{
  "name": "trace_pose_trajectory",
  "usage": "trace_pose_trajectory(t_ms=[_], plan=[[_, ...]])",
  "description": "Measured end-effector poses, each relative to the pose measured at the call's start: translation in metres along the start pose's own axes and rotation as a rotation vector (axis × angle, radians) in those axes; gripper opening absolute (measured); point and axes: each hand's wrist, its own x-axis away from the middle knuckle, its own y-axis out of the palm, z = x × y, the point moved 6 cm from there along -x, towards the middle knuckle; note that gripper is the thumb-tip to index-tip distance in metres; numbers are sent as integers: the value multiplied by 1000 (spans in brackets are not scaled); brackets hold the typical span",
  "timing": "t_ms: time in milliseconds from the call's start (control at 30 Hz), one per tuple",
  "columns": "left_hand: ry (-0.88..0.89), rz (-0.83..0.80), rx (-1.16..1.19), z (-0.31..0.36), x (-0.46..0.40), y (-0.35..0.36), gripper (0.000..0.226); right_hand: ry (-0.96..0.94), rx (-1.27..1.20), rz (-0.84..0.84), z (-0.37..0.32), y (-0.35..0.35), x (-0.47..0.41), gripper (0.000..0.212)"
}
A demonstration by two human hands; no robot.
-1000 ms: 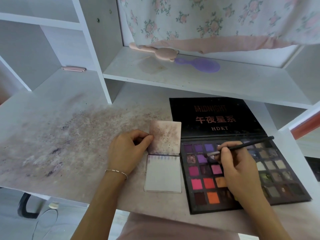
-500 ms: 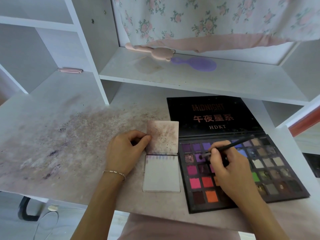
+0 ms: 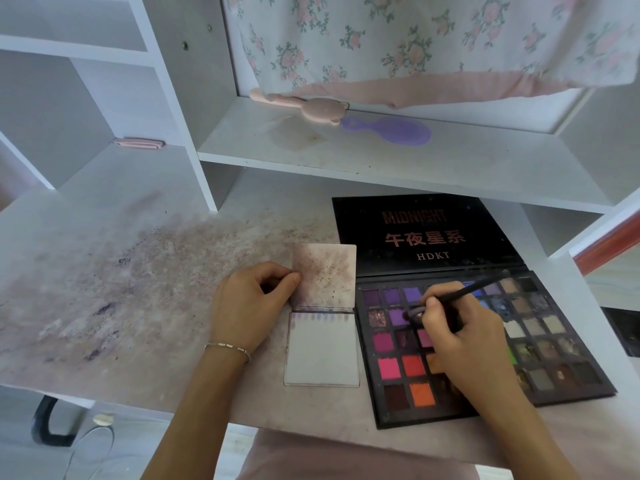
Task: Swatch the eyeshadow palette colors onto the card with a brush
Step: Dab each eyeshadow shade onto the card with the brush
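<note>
Right hand (image 3: 464,337) pinches the brush (image 3: 460,294), tip in a purple pan of the palette (image 3: 554,386). Left hand (image 3: 249,310) grips the card (image 3: 323,355) by its flipped-up stained sheet.

A pale desk (image 3: 104,271) is occupying the near scene, its surface showing purple and grey powder stains toward the left. A white shelving unit (image 3: 180,109) is rising from the far edge, with open compartments at the left. A long shelf (image 3: 381,168) is running to the right, carrying a pink handled item (image 3: 311,105) and, touching it, a purple hairbrush (image 3: 398,129). A floral curtain (image 3: 415,39) with a pink hem is hanging behind that shelf. A small pink object (image 3: 139,143) is lying at the far left of the desk. Beneath the desk, light floor (image 3: 27,455) is showing, with a dark curved leg (image 3: 45,427). Soft daylight is filling the scene.
</note>
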Motion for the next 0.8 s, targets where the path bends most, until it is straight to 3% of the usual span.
trace_pose_trajectory(t_ms=[167,500,800], plan=[[-6,-5,-4,-2,-1,1,19,-17,-119,-25,-13,11,-1,17],[-7,4,-17,-2,-1,1,17,18,-251,-345,-35,66,6,12],[-10,0,-10,-4,-1,1,17,28,-202,-352,-36,78,6,10]])
